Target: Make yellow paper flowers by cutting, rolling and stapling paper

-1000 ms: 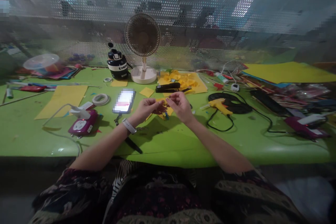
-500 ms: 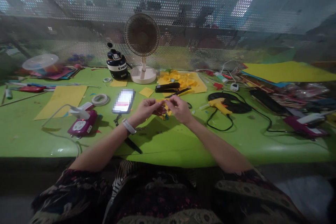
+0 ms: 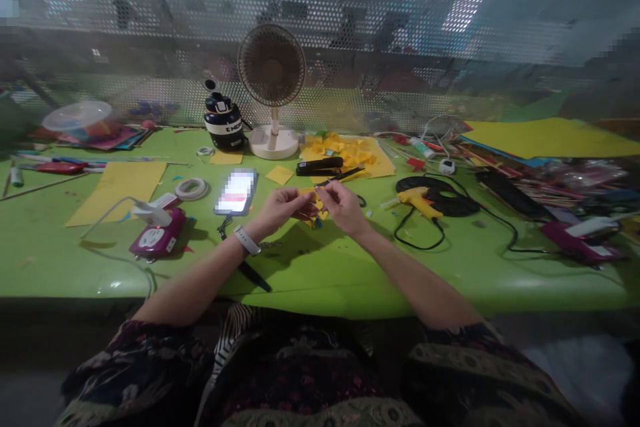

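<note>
In the head view, the left grip (image 3: pixel 281 208) and right grip (image 3: pixel 344 209) each pinch, fingertips pressed together, on yellow paper (image 3: pixel 319 204) over the tabletop's (image 3: pixel 330 280) middle. Fingers hide most of it. Just beyond, toward the far edge, lie the scissors (image 3: pixel 350 174) and stapler (image 3: pixel 320 166); the fan (image 3: pixel 274 141) stands at that edge. The phone (image 3: pixel 236 192) lies toward the left edge, the glue gun (image 3: pixel 421 201) toward the right.
</note>
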The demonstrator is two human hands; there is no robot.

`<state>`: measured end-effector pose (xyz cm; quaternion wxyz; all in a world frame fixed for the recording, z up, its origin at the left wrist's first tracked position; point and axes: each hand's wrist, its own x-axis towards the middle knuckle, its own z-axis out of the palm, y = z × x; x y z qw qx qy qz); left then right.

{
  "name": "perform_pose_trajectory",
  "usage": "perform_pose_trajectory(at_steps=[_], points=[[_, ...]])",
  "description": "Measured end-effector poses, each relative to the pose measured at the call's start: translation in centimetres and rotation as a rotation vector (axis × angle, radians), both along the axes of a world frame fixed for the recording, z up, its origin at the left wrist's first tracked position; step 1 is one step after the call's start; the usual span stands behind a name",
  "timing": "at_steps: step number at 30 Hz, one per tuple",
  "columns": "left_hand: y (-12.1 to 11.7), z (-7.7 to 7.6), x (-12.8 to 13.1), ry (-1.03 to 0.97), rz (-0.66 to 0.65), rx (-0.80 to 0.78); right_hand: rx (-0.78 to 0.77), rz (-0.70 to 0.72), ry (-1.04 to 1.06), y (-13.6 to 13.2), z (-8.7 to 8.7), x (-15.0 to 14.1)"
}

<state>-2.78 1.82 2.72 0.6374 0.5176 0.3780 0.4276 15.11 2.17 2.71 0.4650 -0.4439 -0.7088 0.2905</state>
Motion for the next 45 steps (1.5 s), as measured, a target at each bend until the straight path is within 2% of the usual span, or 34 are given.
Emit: perform_pose_trajectory(at_steps=[10, 21, 25, 30, 39, 42, 45], points=[[0.1, -0.2, -0.3, -0.002, -0.025, 0.005, -0.128, 0.185, 0.060, 0.3, -0.4, 0.2], [0.3, -0.6, -0.2, -0.024, -0.022, -0.031, -0.131, 0.198, 0.053, 0.3, -0.6, 0.2], [0.3, -0.6, -0.2, -0.023, -0.024, -0.023, -0.214, 0.202, 0.110, 0.3, -0.7, 0.0], [0.8, -0.5, -0.8, -0.010, -0.118, -0.054, -0.305, 0.207, 0.120, 0.6, -0.6, 0.0], [1.7, -0.8, -1.8, 0.050, -0.212, -0.134, -0.216, 0.205, 0.021, 0.4, -0.6, 0.0], [2.0, -0.7, -2.0, 0.062, -0.245, -0.107, -0.285, 0.246, 0.019, 0.6, -0.1, 0.1], [2.1, -0.4, -2.3, 0.080, -0.281, -0.092, -0.420, 0.322, 0.021, 0.8, 0.7, 0.6]])
